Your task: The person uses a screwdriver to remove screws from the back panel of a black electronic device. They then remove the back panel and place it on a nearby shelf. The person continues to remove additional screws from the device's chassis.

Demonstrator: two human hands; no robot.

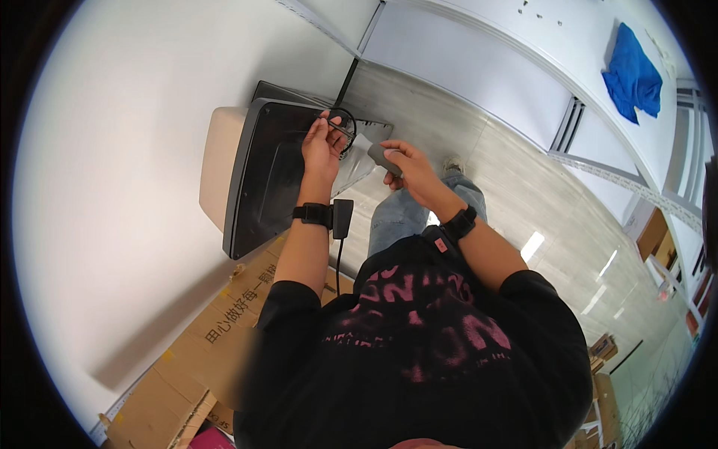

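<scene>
Left forearm [305, 251] near vertical, left hand [321, 156] upper centre, pinching, right forearm [492, 243] slanting up-left, right hand [413, 170] beside it, gripping

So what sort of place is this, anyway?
Probably a storeroom or workroom, though I can't be sure. Brown cardboard lies near a bare wall, a blue cloth rests on a white surface, and the floor is glossy.
</scene>
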